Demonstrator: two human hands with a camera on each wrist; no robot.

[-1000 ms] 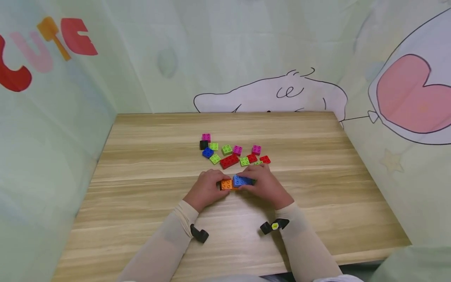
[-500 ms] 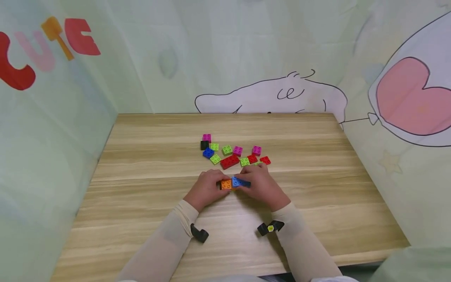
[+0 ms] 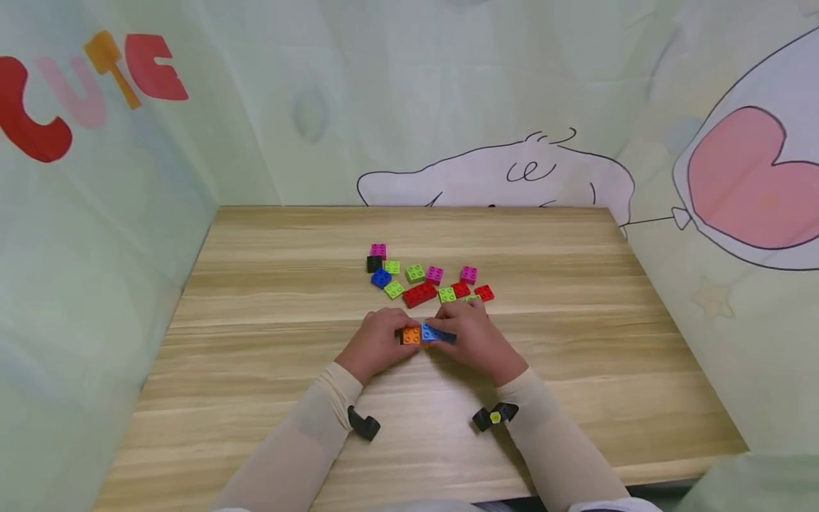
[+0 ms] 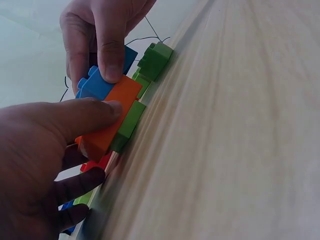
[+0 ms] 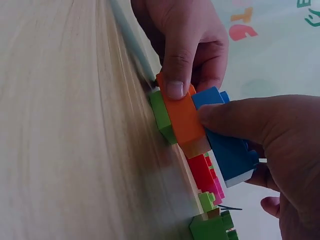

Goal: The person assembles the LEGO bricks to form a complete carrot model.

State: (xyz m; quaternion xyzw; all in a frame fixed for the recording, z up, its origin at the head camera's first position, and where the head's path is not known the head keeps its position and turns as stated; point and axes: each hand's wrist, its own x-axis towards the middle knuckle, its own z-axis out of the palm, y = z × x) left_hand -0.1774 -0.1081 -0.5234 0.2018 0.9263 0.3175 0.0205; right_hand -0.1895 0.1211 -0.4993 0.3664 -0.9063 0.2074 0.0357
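In the head view, my left hand (image 3: 376, 344) grips an orange brick (image 3: 411, 336) between thumb and fingers. My right hand (image 3: 476, 340) pinches a long blue brick (image 3: 429, 332). The blue brick lies over the right part of the orange one, and its far end juts past it, as the right wrist view shows of the blue brick (image 5: 232, 159). Beneath the orange brick (image 4: 120, 102) in the left wrist view is a green brick (image 4: 129, 125). Whether the blue studs are fully seated cannot be told.
Behind the hands lie several loose bricks, among them a long red brick (image 3: 419, 294), a black brick (image 3: 374, 264), a dark blue brick (image 3: 380, 278) and a magenta brick (image 3: 469, 274). A dark green brick (image 4: 155, 60) stands beyond the right hand. Fabric walls enclose the wooden table (image 3: 269, 284).
My right hand has shifted slightly left with the blue brick, mostly during the first half second. The left hand keeps its grip on the orange brick and stays nearly still.
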